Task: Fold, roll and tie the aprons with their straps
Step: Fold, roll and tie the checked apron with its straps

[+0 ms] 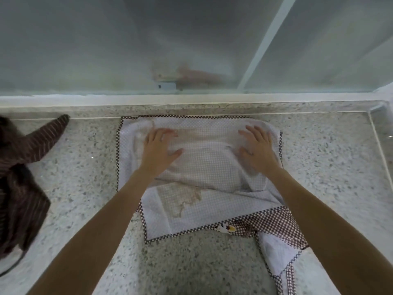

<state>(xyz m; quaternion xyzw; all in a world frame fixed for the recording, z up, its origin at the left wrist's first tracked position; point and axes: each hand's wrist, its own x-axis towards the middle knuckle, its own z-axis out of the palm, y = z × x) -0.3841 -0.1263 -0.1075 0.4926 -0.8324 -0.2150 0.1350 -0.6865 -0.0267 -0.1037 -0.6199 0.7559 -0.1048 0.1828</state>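
One white checked apron [204, 167] lies folded on the speckled counter [319, 167], its brown-checked strap [282, 226] trailing toward the near right. Two hands press flat on it, fingers spread: left hand [159, 150], right hand [257, 147]. One brown striped apron [23, 177] lies crumpled at the left.
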